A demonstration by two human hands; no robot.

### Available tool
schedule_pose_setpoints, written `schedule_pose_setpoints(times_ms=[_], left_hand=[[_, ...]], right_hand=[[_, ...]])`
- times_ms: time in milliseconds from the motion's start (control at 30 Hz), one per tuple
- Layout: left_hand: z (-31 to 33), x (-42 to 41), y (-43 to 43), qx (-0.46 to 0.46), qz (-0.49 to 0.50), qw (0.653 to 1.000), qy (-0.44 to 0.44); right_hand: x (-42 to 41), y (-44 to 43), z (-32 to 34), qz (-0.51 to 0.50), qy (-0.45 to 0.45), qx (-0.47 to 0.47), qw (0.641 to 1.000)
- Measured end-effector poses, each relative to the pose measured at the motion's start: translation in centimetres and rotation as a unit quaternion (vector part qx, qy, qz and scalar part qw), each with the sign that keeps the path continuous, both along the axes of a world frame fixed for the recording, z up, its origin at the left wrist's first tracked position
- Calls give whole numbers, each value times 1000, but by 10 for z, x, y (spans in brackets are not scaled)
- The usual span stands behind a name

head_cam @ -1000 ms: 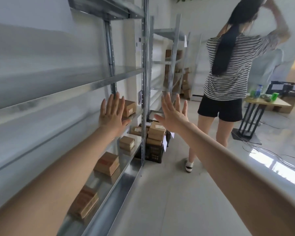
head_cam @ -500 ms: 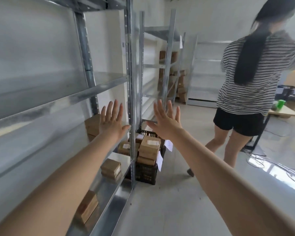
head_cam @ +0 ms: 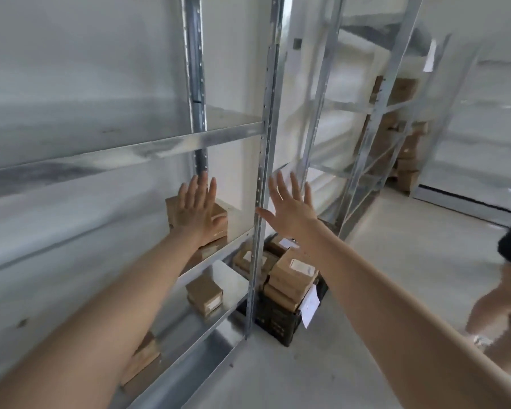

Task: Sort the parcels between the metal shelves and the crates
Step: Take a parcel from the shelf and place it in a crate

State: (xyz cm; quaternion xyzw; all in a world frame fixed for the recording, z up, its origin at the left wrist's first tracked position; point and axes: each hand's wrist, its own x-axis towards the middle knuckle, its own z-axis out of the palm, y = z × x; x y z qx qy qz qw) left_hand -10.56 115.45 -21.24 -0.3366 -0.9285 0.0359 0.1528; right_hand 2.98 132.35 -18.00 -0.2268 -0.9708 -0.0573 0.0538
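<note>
— Reaching with left hand (head_cam: 198,214) spread flat before cardboard parcel (head_cam: 219,217) on metal shelf (head_cam: 236,219); right hand (head_cam: 292,211) splayed, empty, above crate (head_cam: 278,320).

— Judged light, stiff, slightly slick; best clasped across opposite sides.

parcel labels (head_cam: 298,264) blurred, no readable text

Both bare arms stretch forward and upward, nearly straight at the elbows. The left hand (head_cam: 197,208) is held flat with its back to the camera, fingers close together and pointing up, thumb out to the right. The right hand (head_cam: 289,208) is likewise raised — fingers spread, thumb out left — holding nothing.
</note>
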Motion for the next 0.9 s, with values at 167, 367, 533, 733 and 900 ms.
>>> schedule_pose_setpoints(times_ms=[167,367,533,733,900], left_hand=[[-19,-40,25,-15,57,998,-27],[-50,-97,58,-3,101,994,-35],[-74,-130,67,-9,164,985,-58],[-114,-162,67,223,306,891,-248],[-144,-161,86,465,367,727,-347]], right_hand=[[-72,30,-21,84,6,7,996],[-150,66,-49,135,-29,-13,990],[-199,86,-77,158,-72,-110,979],[-253,100,-114,153,-111,-337,922],[-276,105,-153,135,-102,-516,840]])
